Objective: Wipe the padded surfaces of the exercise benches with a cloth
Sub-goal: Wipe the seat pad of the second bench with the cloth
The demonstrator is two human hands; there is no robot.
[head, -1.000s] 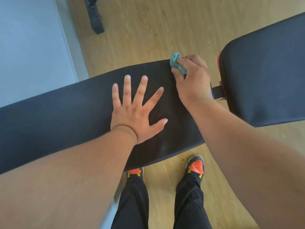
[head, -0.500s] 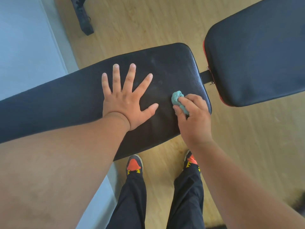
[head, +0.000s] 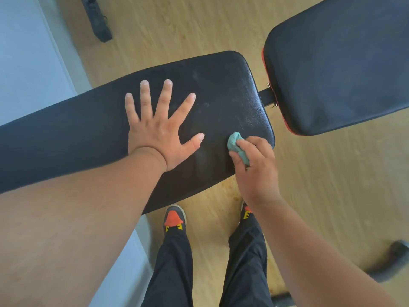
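Observation:
A long black padded bench pad [head: 219,91] runs from the left edge to the centre. My left hand [head: 161,131] lies flat on it, palm down, fingers spread. My right hand [head: 254,169] presses a bunched teal cloth [head: 236,145] onto the pad near its right front corner; most of the cloth is hidden under my fingers. A second black pad with a red edge [head: 336,67] sits to the right, joined to the first by a short metal bracket [head: 266,97].
The benches stand on a light wooden floor [head: 332,185]. A pale wall [head: 28,63] runs along the left. A black equipment foot [head: 97,21] lies on the floor at the top left. My shoes [head: 174,218] and dark trousers are below the pad.
My right hand has drawn the cloth from the pad's far right edge towards me to the near right corner. The left hand stays flat on the pad.

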